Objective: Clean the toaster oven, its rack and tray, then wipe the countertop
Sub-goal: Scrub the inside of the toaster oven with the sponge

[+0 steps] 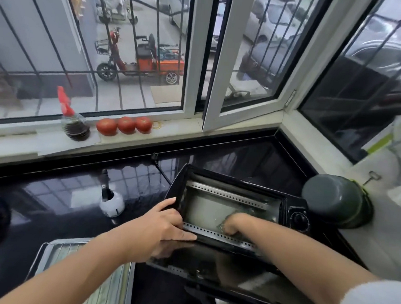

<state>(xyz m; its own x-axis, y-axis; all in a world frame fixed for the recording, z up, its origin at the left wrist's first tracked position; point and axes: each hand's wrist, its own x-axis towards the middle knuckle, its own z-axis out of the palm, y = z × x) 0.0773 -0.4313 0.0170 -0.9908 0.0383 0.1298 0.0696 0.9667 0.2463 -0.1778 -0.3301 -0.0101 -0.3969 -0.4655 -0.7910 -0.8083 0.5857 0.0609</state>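
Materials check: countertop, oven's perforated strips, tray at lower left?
Countertop: dark polished stone or similar, mirror-like window reflections. Perforated strips: bare metal, matte silver with punched holes. Tray: likely steel or aluminium, bright reflective rim.

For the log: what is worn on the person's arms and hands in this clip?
Both forearms are bare, and no gloves, rings or watch show on the left hand or the right hand. The only clothing in view is a white sleeve on the right upper arm, at the lower right corner.

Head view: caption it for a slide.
Left hand steadies the open toaster oven while the right hand scrubs inside.
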